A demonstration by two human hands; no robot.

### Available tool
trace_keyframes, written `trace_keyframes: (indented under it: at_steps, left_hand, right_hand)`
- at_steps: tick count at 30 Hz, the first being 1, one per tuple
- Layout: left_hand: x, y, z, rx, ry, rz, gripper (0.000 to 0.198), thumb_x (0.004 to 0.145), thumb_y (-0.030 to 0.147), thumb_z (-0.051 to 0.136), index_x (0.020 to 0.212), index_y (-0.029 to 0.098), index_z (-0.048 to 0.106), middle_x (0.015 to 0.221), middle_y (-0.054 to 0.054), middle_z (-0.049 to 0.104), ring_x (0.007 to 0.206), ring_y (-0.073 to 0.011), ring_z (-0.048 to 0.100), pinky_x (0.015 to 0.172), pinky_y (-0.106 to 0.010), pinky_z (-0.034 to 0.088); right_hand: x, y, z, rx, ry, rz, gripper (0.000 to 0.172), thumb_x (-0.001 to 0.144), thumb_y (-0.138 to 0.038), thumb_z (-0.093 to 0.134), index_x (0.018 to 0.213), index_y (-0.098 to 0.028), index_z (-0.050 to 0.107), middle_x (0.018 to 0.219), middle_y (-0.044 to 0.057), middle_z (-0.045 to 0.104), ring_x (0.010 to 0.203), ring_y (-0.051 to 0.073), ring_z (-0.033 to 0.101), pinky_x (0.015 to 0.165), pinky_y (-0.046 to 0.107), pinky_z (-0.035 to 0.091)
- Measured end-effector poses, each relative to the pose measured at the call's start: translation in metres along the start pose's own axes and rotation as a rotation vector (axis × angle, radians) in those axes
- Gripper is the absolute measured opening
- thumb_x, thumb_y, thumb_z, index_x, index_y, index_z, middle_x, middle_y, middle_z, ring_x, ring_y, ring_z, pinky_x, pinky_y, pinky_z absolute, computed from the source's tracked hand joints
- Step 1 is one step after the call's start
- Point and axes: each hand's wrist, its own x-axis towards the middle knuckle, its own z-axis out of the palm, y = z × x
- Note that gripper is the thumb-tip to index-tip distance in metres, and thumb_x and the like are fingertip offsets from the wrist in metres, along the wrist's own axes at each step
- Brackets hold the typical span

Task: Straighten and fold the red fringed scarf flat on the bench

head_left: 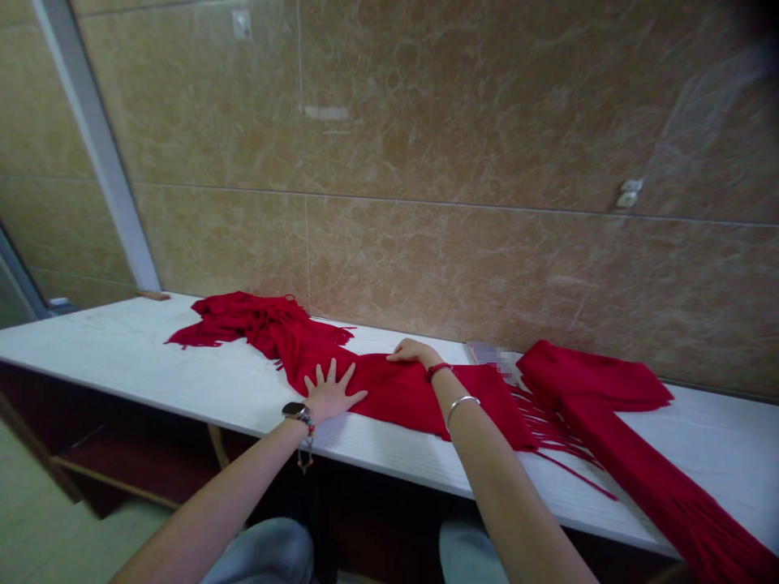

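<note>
A red fringed scarf [389, 389] lies stretched along the white table [152, 365]. My left hand [330, 393] rests flat on it near the front edge, fingers spread wide. My right hand [412, 352] lies palm down on the scarf's far edge, fingers curled slightly over the cloth. The scarf's left part [256, 320] is bunched near the wall. A smartwatch and a beaded bracelet sit on my left wrist, a red cord and a silver bangle on my right.
A second red scarf [614, 414] lies at the right, trailing off the table's front edge. A small phone-like object [490, 355] lies between the scarves by the wall. A tiled wall [426, 162] stands close behind the table. Dark shelving sits below.
</note>
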Motion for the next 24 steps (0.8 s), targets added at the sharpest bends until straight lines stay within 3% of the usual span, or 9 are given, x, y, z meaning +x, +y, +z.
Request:
trace_keyframes:
  at_steps: [2,8,13,18,21,24]
  left_hand:
    - [-0.002,0.001,-0.002,0.014,-0.006,-0.003,0.085,0.071,0.078,0.025,0.141,0.031,0.012,0.148,-0.013,0.004,0.130,-0.0458,0.002,0.096,-0.065,0.009]
    - [-0.003,0.005,-0.003,0.056,-0.005,-0.039,0.084,0.072,0.077,0.024,0.141,0.031,0.012,0.148,-0.015,0.007,0.130,-0.0457,0.004,0.096,-0.065,0.012]
    - [-0.004,0.006,-0.004,0.080,-0.018,-0.036,0.082,0.074,0.075,0.025,0.141,0.030,0.012,0.147,-0.016,0.007,0.130,-0.0456,0.004,0.096,-0.063,0.013]
    - [-0.001,0.004,-0.002,0.096,-0.022,-0.039,0.084,0.073,0.076,0.024,0.141,0.030,0.011,0.147,-0.016,0.008,0.129,-0.0462,0.005,0.096,-0.064,0.013]
    - [0.001,0.002,0.001,0.105,-0.019,-0.043,0.083,0.073,0.076,0.023,0.141,0.030,0.011,0.147,-0.016,0.007,0.129,-0.0462,0.005,0.096,-0.065,0.012]
    - [0.000,0.003,0.002,0.111,-0.018,-0.045,0.083,0.073,0.076,0.022,0.141,0.030,0.011,0.148,-0.016,0.007,0.130,-0.0453,0.004,0.096,-0.064,0.012]
  right_hand:
    - [0.000,-0.002,0.005,0.005,0.002,-0.001,0.029,0.085,-0.035,0.052,0.092,-0.011,0.066,0.096,0.009,0.065,0.089,0.019,0.058,0.075,0.026,0.046]
    - [0.005,-0.005,0.009,0.044,-0.001,-0.002,0.029,0.085,-0.033,0.052,0.109,-0.016,0.054,0.112,0.006,0.055,0.093,0.020,0.056,0.078,0.038,0.048]
    - [0.010,-0.002,0.009,0.102,0.075,0.026,0.022,0.073,-0.018,0.064,0.095,-0.015,0.067,0.090,0.006,0.068,0.080,0.014,0.059,0.063,0.018,0.042]
    - [0.016,0.003,0.018,0.171,0.077,0.022,0.020,0.066,-0.016,0.068,0.085,-0.015,0.071,0.069,0.001,0.068,0.061,0.011,0.056,0.049,0.017,0.036]
    - [0.019,0.004,0.020,0.199,0.069,0.003,0.016,0.064,-0.020,0.069,0.079,-0.015,0.072,0.059,-0.001,0.064,0.052,0.010,0.052,0.046,0.018,0.034]
    - [0.022,0.000,0.023,0.210,0.097,-0.018,0.024,0.073,-0.034,0.061,0.077,-0.013,0.072,0.059,0.001,0.064,0.052,0.010,0.052,0.046,0.019,0.034]
